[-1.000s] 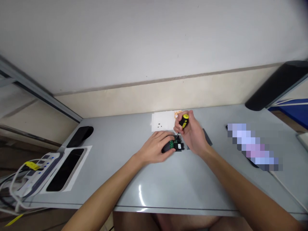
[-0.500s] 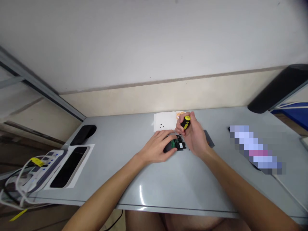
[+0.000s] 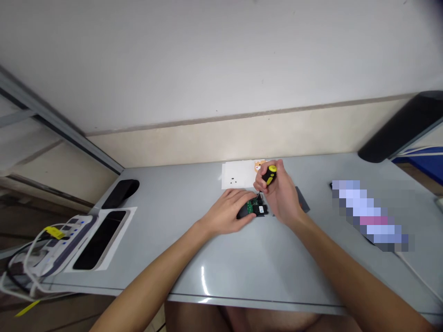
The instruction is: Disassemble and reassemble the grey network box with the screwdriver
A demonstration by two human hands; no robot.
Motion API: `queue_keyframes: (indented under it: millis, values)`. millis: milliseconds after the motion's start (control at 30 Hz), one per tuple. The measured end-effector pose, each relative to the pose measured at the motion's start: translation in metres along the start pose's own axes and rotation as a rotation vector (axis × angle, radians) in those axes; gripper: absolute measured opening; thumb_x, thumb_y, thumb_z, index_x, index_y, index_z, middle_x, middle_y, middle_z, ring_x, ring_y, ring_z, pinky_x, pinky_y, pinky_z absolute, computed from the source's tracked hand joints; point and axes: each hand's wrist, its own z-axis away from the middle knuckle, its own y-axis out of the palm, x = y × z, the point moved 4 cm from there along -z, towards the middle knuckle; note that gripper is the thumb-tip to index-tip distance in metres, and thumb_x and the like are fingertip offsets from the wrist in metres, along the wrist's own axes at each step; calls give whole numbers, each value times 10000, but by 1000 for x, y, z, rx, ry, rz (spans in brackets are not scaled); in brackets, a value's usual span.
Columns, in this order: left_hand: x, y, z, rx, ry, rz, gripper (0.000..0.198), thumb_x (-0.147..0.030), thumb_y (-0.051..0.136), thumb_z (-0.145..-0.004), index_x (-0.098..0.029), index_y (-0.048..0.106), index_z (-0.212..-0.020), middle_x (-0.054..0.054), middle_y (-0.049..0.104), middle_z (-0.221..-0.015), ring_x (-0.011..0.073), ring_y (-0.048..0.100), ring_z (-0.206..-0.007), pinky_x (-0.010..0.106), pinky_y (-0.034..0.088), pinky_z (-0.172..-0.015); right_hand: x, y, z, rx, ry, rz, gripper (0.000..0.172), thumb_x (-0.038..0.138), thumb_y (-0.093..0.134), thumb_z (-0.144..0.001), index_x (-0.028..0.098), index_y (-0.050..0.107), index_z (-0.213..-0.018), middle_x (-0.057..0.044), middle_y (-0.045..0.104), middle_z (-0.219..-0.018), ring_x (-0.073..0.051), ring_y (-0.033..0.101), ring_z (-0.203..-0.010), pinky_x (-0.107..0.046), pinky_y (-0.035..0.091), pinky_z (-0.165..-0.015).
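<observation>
We see a small black, rounded, mouse-shaped device [image 3: 254, 210] lying opened on the glossy grey worktop [image 3: 166, 193], its green circuit board [image 3: 249, 208] bare. The left hand [image 3: 230, 211] braces it, fingers and thumb curled narrowly about its sides. The right hand's [image 3: 284, 196] fingers are wrapped around a stubby black-and-yellow screwdriver [image 3: 271, 175], its shaft pointing down at the device's far side; we cannot tell whether the tip is seated. If it sits crooked or we press unevenly, it could slip, scratch the board or jab the left fingers close by. A loose brace on that smooth surface could let the device twist. Just beyond lies a flat white sheet [image 3: 242, 173] bearing tiny dark pieces [image 3: 232, 179], which a knock from either hand could scatter. A flat dark-grey piece [image 3: 303, 201] lies partly hidden beside the right wrist.
</observation>
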Motion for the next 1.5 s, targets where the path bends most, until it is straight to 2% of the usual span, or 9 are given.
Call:
queue_keyframes:
  millis: [367,600,700,867,1500]
  values:
    - [1,-3,-1,9,9,13,328,-337,613,-979,-229,578,-1287,81,726,-1266,282,679,-1194,479,506,-1090,3,2,-1,-36,19,-16,563,786,671,-838,244,575,-723,38,424,-591,-119,366,-536,-280,343,-525]
    - [0,-1,0,13,49,-4,427,-350,593,-1009,-221,522,-1409,102,659,-1438,296,610,-1341,490,468,-1145,3,-1,-1,-55,44,-2,555,774,696,-827,240,584,-720,42,419,-574,-115,364,-536,-273,330,-529]
    - [0,0,0,1,50,-12,403,-369,571,-1024,-215,536,-1395,104,677,-1408,294,624,-1316,492,473,-1137,3,-2,-1,-55,35,-13,557,770,708,-820,236,584,-721,41,436,-584,-109,371,-538,-268,340,-536]
    - [0,0,-1,4,48,-20,329,-374,539,-1036,-215,583,-1320,103,714,-1319,288,654,-1255,486,498,-1099,3,0,-1,-27,50,-48,549,756,696,-842,235,568,-726,41,439,-598,-103,365,-531,-264,351,-532]
    - [0,1,0,-18,84,-23,292,-353,543,-1041,-213,600,-1291,106,707,-1331,286,648,-1261,496,500,-1100,6,-1,-3,-34,35,-24,530,725,645,-904,232,576,-725,46,409,-583,-106,350,-535,-255,352,-531]
